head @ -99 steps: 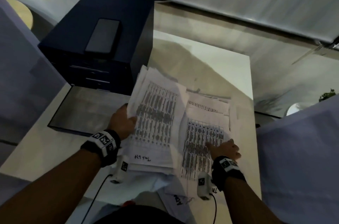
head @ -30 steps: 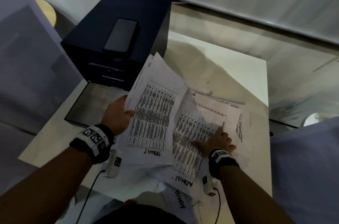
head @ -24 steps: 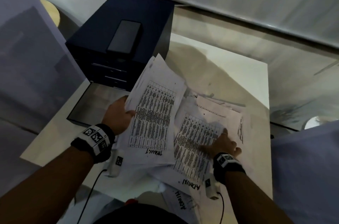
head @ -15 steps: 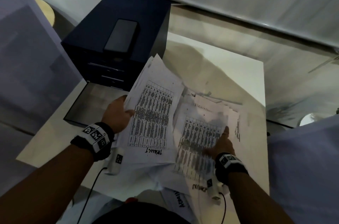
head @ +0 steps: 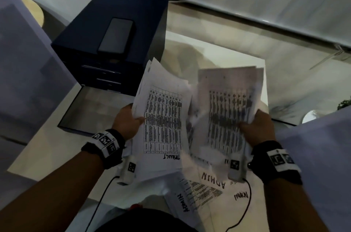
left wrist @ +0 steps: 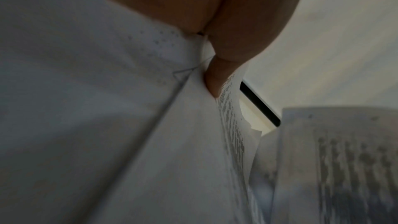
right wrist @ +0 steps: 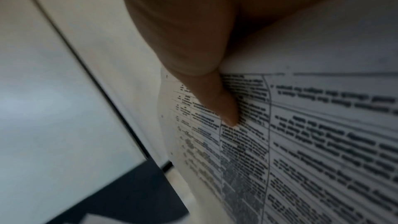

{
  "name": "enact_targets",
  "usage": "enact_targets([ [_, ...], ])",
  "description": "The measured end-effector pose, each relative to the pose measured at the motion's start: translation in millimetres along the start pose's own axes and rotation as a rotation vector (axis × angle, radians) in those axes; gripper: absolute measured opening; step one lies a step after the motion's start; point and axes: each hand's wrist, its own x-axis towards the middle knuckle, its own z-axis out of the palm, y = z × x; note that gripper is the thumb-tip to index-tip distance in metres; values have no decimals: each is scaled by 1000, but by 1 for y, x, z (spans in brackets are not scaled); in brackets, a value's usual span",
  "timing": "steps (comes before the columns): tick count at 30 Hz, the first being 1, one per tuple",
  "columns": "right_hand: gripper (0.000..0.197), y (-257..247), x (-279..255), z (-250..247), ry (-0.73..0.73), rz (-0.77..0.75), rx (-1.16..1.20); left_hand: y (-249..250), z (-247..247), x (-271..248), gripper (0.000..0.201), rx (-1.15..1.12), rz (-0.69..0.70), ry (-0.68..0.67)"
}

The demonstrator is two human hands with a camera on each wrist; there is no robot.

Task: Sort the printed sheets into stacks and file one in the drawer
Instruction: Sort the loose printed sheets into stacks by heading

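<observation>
Head view: phone (head: 115, 36) atop drawer cabinet (head: 106, 45), beyond held sheets (head: 163, 117).

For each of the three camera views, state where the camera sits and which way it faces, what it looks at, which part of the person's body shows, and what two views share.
Head: worn on the head, facing forward and down at the white table; both forearms, left hand and right hand show, each gripping printed sheets.
Left wrist: looks along the hand; fingers pinch the left bundle.
Right wrist: looks along the hand; thumb presses the right sheet.
Shared: head and right wrist both show the right sheet's printed table.
</observation>
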Motion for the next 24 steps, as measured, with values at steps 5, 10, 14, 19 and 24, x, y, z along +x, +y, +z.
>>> enact_targets([
  [5, 35, -51, -4, -68, 270, -158, 88, -3, 25, 4, 41, -45, -27, -78],
  [10, 43, -60, -5, -83, 273, -169, 348, -25, 58, 5, 79, 15, -53, -101],
  [14, 48, -25, -4, -6, 33, 11, 435, -57, 82, 21, 71, -121, -225, -217],
  [19, 64, 18, -14, 102, -214, 414, 402, -82, 91, 38, 70, -274, -329, -175],
  [24, 34, 29, -13, 123, -378, 289, 125, -57, 83, 27, 47, -82, -217, -177],
])
